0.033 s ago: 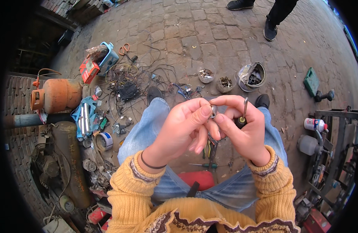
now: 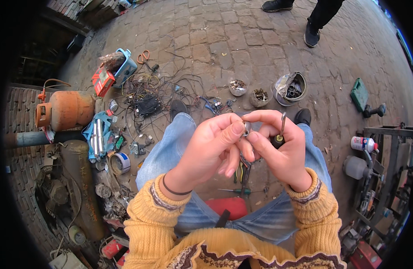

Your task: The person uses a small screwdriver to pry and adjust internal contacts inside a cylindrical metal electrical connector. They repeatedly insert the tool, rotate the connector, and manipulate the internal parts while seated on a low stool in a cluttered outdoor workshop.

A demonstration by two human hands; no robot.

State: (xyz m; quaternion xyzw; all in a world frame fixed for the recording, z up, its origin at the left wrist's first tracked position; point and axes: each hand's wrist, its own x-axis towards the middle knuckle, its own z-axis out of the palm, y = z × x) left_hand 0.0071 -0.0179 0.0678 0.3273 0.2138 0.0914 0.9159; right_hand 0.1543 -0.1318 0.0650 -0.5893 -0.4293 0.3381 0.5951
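In front of my knees, my left hand [image 2: 207, 148] pinches a small shiny metal part [image 2: 246, 128] between thumb and forefinger. It looks ring-like, but the fingertips cover most of it. My right hand [image 2: 285, 154] meets it from the other side, thumb and forefinger at the same part. Tucked in the curled fingers of that hand is a dark-handled tool [image 2: 278, 141], its metal shaft pointing up and bent at the tip. On the ground below my hands lie pliers [image 2: 238, 173] with yellow-green handles and a green-handled screwdriver [image 2: 237, 191].
Tangled wires [image 2: 146, 96] spread ahead on the left, near orange-handled scissors [image 2: 143, 56]. Small containers of metal bits [image 2: 237, 88] and a bucket [image 2: 300, 96] stand ahead. An orange gas cylinder [image 2: 72, 110] is at left, a metal rack [image 2: 388, 131] at right. Another person's shoe [image 2: 311, 36] shows far off.
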